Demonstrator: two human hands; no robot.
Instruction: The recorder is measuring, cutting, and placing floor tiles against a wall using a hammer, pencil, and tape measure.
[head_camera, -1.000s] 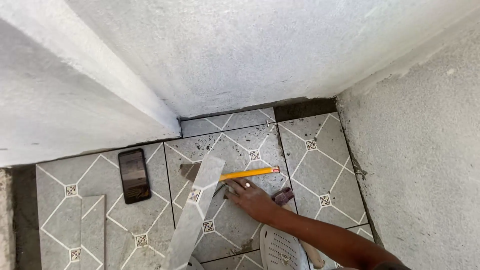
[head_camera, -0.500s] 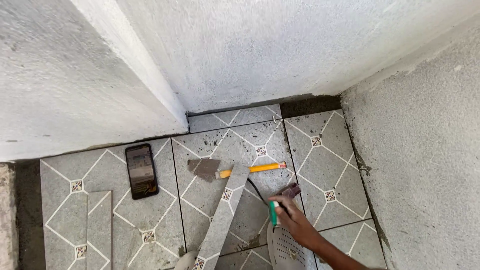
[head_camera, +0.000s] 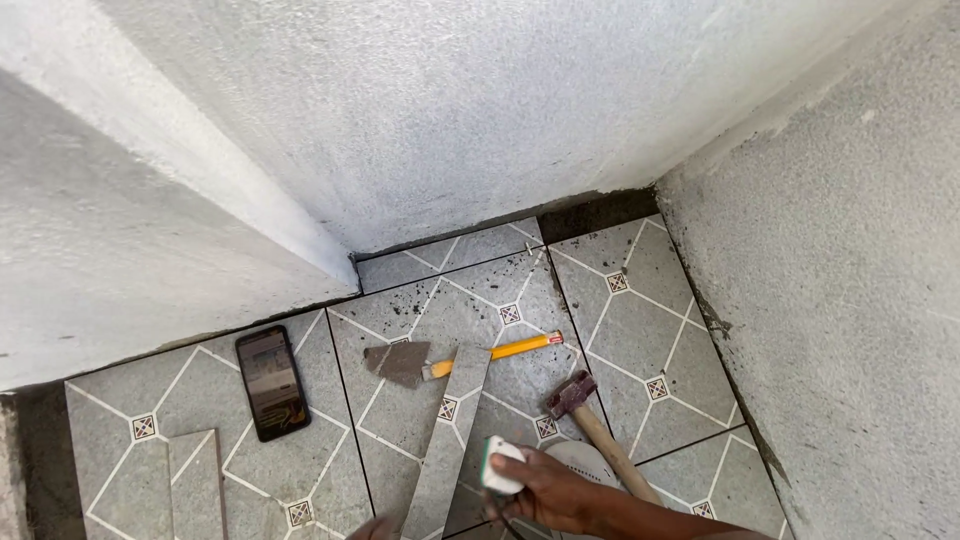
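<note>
1. Near bottom centre of frame, the right hand (head_camera: 550, 490) is seen w/ fingers closed round a small white block w/ green edge (head_camera: 500, 465); block is held just above the floor tiles, upper end sticking out past the thumb.
2. At the very bottom edge, only fingertips of the left hand (head_camera: 375, 527) are visible, touching or just beside the lower end of a long narrow tile strip (head_camera: 450, 440); open or closed can't be told, since most of the hand is cut off.
3. Tile strip is laid at a slant on the floor, top end resting against the trowel's handle, lower end running out of frame btwn the two hands.
4. A trowel (head_camera: 455, 360) w/ yellow handle and dirty grey blade is laid flat above the strip, blade pointing left.
5. A hammer (head_camera: 590, 420) w/ reddish head and wooden handle is laid just right of the right hand; handle passes behind the wrist.
6. A pale round object is partly hidden under the right hand; kind can't be told.
7. A black phone (head_camera: 272, 382) is laid screen-up, well left of the trowel.
8. Another tile offcut (head_camera: 195, 480) is seen at lower left.
9. Grey patterned floor tiles (head_camera: 640, 300) are bounded by rough plastered walls (head_camera: 500, 110) at back and right; dark grit is scattered by the corner.
</note>
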